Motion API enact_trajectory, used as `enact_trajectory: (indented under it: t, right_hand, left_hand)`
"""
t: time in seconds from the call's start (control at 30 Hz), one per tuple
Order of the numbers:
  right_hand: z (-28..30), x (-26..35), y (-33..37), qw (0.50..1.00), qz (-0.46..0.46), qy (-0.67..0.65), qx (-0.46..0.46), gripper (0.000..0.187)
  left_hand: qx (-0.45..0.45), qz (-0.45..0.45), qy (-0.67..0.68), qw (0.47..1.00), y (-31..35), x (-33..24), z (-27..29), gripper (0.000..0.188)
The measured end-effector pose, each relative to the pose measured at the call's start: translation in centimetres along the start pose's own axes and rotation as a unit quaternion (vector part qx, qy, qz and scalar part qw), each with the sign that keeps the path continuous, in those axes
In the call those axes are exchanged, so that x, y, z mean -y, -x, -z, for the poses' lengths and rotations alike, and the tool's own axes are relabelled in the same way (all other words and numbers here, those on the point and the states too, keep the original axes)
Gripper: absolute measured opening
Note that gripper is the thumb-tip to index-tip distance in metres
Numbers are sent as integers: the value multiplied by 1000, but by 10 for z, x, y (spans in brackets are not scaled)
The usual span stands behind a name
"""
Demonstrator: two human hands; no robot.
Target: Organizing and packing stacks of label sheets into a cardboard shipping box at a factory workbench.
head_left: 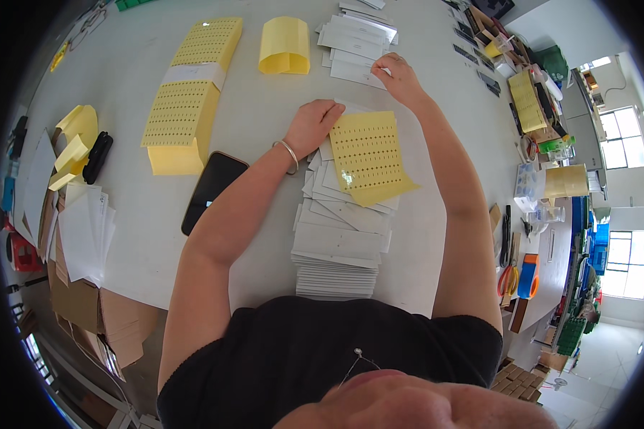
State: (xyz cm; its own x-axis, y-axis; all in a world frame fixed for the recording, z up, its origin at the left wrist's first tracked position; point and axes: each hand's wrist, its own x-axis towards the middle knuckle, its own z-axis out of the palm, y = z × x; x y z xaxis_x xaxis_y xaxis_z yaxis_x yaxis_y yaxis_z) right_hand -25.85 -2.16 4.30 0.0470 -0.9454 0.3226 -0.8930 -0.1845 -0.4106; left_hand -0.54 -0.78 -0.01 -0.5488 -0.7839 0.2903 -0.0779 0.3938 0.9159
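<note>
My left hand [313,129], with a bangle at the wrist, is closed at the upper left corner of a yellow label sheet [368,154] printed with rows of small dark marks. Under that sheet runs an overlapping row of white cards [336,243], reaching back toward my chest. Farther out on the right, my right hand [401,80] has its thumb and fingers pinched at the near edge of a second pile of white cards [354,46]. What its fingertips hold is too small to make out.
A tall stack of yellow label sheets [182,114] with a white band lies left, beside a black phone [211,189]. A curled yellow sheet [285,46] stands at the back. White papers [86,232] lie at the left edge; scissors [508,281] and orange-and-blue tape [528,275] lie right.
</note>
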Motion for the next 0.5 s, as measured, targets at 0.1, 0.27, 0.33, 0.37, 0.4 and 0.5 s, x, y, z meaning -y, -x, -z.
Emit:
enact_trajectory:
  t: [0.1,0.27,0.33,0.37,0.4,0.5]
  right_hand:
    - [-18,-2,-7,997,-13,70,39,10]
    - [-31,2,-3,994,-89,57,8,32]
    - [-26,3,4,994,-34,102,13,36]
    - [-22,4,9,989,19,146,17,41]
    - [-18,5,12,989,18,147,17,41]
    - [-8,9,16,984,10,164,64,46]
  left_hand:
    - [8,-3,-11,1000,0,-1,1,32]
    - [3,-14,-7,1000,2,2,2,31]
    - [7,-21,-23,999,0,8,2,33]
    - [14,-29,-39,999,0,8,2,37]
    - [14,-29,-38,999,0,8,3,37]
    - [24,-18,-55,998,-1,6,4,35]
